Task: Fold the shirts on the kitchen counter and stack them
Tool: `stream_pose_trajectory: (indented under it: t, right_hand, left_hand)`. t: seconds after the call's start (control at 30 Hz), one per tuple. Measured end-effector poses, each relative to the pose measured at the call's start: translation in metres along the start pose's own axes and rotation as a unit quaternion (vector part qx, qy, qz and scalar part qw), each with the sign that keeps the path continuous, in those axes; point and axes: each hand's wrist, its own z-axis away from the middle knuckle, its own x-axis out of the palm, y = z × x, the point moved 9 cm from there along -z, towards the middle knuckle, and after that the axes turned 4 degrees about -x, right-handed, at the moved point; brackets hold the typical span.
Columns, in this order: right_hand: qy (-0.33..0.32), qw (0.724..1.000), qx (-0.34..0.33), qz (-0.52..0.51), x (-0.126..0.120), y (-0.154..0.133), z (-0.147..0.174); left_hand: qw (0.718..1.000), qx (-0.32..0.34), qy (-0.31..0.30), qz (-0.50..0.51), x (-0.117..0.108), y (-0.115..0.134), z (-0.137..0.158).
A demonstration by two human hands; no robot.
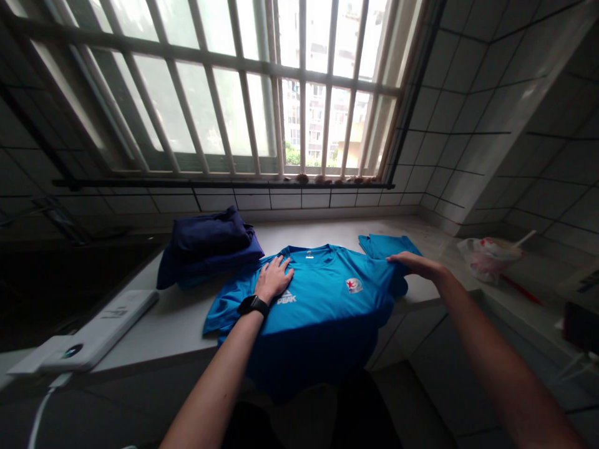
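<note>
A blue T-shirt [318,302] lies front side up across the counter, its lower part hanging over the front edge. It has a white logo on one side of the chest and a round red-and-white badge on the other. My left hand [275,279], with a dark watch on the wrist, rests flat on the shirt below the collar, fingers spread. At the other shoulder, my right hand [414,263] pinches the sleeve between thumb and fingers. Just behind that hand lies another piece of blue cloth [384,244], apparently folded.
Folded dark blue clothes [210,240] are stacked on the white counter [299,229], left of the shirt. A white power bank [110,324] with a cable lies near the left front edge, by a dark sink [70,280]. A plastic bag [491,255] sits at right. Behind is a barred window [248,125].
</note>
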Motion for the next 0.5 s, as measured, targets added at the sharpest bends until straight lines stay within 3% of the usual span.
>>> stream_pose_trajectory:
  t: [0.1,0.27,0.37,0.5]
  right_hand:
    - [-0.025,0.993,0.044,-0.111,0.02,-0.026,0.007]
    - [-0.16,0.963,-0.035,-0.215,0.07,-0.088,0.018]
    - [-0.162,0.969,-0.073,-0.17,0.081,-0.094,0.02]
    - [-0.193,0.979,-0.063,-0.024,0.103,-0.072,0.027]
  left_hand:
    - [1.0,-0.004,-0.007,-0.007,0.0,0.0,0.0]
    - [1.0,-0.005,-0.008,-0.009,0.001,0.0,0.001]
    - [1.0,-0.004,-0.001,0.0,0.001,-0.001,0.0]
    - [1.0,-0.005,-0.004,0.007,0.003,-0.002,-0.002]
